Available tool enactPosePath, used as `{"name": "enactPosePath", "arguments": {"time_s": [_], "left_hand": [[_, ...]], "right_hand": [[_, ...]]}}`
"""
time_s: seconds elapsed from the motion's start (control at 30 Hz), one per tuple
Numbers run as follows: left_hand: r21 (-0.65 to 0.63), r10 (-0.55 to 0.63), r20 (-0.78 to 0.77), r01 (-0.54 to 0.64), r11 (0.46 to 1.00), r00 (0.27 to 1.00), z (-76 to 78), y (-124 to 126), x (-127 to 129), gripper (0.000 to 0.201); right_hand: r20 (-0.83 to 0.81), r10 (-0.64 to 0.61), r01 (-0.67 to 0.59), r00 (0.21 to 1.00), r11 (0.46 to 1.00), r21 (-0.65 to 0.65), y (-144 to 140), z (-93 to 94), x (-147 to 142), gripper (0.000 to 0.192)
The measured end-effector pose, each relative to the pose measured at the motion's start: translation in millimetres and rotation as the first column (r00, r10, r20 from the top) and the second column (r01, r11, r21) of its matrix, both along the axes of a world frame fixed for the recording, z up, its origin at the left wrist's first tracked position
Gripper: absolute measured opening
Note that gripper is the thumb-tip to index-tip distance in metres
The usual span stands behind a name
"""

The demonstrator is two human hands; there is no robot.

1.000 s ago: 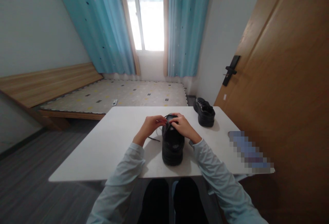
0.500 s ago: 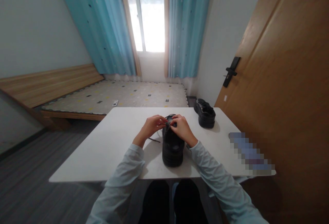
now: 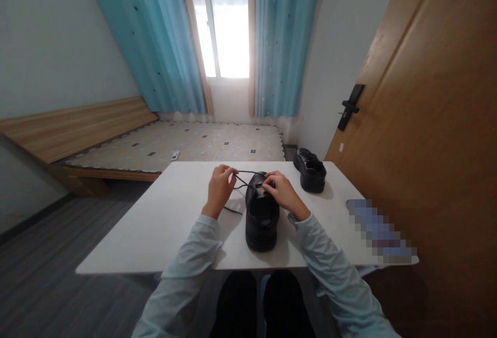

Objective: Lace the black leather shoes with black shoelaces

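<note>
On the white counter, near its front edge, a black shoe is sitting with its toe pointing toward the seated person. The left hand is hovering just beside the shoe's far end, its fingers pinched shut on a thin black lace, and it is holding that lace taut out to the left of the shoe. The right hand is resting on top of the shoe near its opening, fingertips pressed closed on the lace where it meets the shoe. A loose end of lace is lying on the counter under the left wrist. Further back and to the right, a second black shoe is standing well apart from the first. Beyond the counter, a low bed is lying under a window hung with blue curtains, and a wooden door is standing at the right.
</note>
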State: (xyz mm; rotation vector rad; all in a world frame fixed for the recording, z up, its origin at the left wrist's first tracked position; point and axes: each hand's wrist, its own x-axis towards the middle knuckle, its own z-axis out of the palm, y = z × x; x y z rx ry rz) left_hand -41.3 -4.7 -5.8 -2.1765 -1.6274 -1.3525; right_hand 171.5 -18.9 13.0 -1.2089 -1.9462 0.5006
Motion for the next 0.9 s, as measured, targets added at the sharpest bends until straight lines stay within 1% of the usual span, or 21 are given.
{"name": "enactPosePath", "arguments": {"time_s": [0.03,0.07,0.1,0.13,0.17,0.23,0.3,0.37,0.43,0.5,0.53,0.57,0.6,0.63,0.7,0.77,0.83,0.9], "left_hand": [[-0.006,0.040,0.075,-0.039,0.999,0.996,0.2,0,0,0.016],[-0.037,0.051,0.160,-0.046,0.998,0.986,0.5,0,1,0.016],[-0.086,0.038,0.252,-0.016,0.996,0.967,0.8,0,2,0.016],[-0.141,0.007,0.342,0.044,0.989,0.940,1.3,0,3,0.018],[-0.190,-0.037,0.426,0.130,0.973,0.904,2.0,0,5,0.021],[-0.230,-0.144,0.573,0.327,0.917,0.807,3.8,-1,10,0.025],[-0.201,-0.235,0.674,0.479,0.854,0.701,6.3,-3,14,0.022],[-0.163,-0.289,0.746,0.585,0.795,0.600,8.8,-5,18,0.017],[-0.127,-0.299,0.820,0.664,0.737,0.488,10.8,-8,22,0.014],[-0.082,-0.283,0.886,0.724,0.685,0.368,12.0,-10,24,0.014],[-0.067,-0.274,0.903,0.739,0.671,0.330,12.1,-11,24,0.015],[-0.070,-0.269,0.905,0.741,0.668,0.329,11.8,-11,25,0.018],[-0.090,-0.273,0.891,0.729,0.679,0.364,11.2,-10,25,0.022],[-0.121,-0.281,0.859,0.703,0.700,0.428,10.2,-9,24,0.027],[-0.201,-0.298,0.748,0.631,0.750,0.593,7.1,-7,24,0.032],[-0.270,-0.299,0.615,0.551,0.790,0.729,3.3,-3,23,0.030],[-0.310,-0.291,0.516,0.493,0.813,0.805,-0.3,-1,22,0.027],[-0.326,-0.298,0.467,0.476,0.817,0.832,-2.5,1,22,0.026]], "right_hand": [[-0.020,0.011,-0.011,1.000,1.000,0.000,1,1.9,5,0.009],[-0.039,0.018,-0.018,0.999,1.000,0.001,2,3.5,10,0.009],[-0.057,0.018,-0.018,0.998,1.000,0.002,4,4.7,15,0.009],[-0.080,0.005,-0.005,0.997,1.000,0.004,6,5.2,19,0.009],[-0.102,-0.011,0.011,0.995,1.000,-0.001,8,5.2,23,0.009],[-0.158,-0.053,0.050,0.986,0.998,-0.024,13,4.4,30,0.007],[-0.242,-0.102,0.081,0.965,0.992,-0.094,16,4.3,34,0.009],[-0.357,-0.132,0.067,0.925,0.980,-0.188,17,6.6,38,0.014],[-0.486,-0.139,0.019,0.863,0.970,-0.244,16,11.3,42,0.020],[-0.603,-0.126,-0.026,0.788,0.971,-0.237,14,17.0,44,0.025],[-0.652,-0.117,-0.044,0.749,0.973,-0.226,12,19.5,45,0.027],[-0.696,-0.107,-0.064,0.711,0.975,-0.214,11,21.6,45,0.029],[-0.733,-0.094,-0.088,0.674,0.975,-0.206,9,23.2,45,0.031],[-0.764,-0.082,-0.115,0.641,0.973,-0.200,9,24.3,45,0.032],[-0.808,-0.060,-0.169,0.587,0.966,-0.194,8,25.3,45,0.035],[-0.832,-0.043,-0.202,0.553,0.962,-0.184,9,25.3,47,0.035],[-0.843,-0.040,-0.194,0.536,0.966,-0.169,11,25.3,51,0.035],[-0.856,-0.051,-0.143,0.514,0.979,-0.145,14,25.9,57,0.035]]}}
